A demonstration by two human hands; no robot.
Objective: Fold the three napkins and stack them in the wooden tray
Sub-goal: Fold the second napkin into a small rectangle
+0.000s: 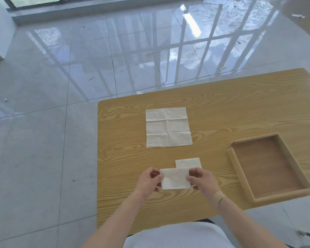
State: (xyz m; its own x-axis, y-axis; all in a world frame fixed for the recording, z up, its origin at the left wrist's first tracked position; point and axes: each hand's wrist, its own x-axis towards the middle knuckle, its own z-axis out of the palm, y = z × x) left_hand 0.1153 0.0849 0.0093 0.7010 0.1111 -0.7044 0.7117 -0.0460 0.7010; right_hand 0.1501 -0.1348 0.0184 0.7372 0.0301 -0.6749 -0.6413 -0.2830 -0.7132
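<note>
A folded white napkin [175, 179] is held just above the table between both hands. My left hand [149, 179] pinches its left edge and my right hand [201, 179] pinches its right edge. A second folded napkin [188, 162] lies flat on the table right behind it, partly hidden. An unfolded white napkin [168, 127] with crease lines lies flat farther back. The wooden tray [240, 173] sits at the right of the table with nothing in it.
The wooden table [125, 158] has its left edge near x 600 and its front edge close to my body. Glossy tiled floor [61, 86] surrounds it. The tray's near right corner overhangs the table's front edge.
</note>
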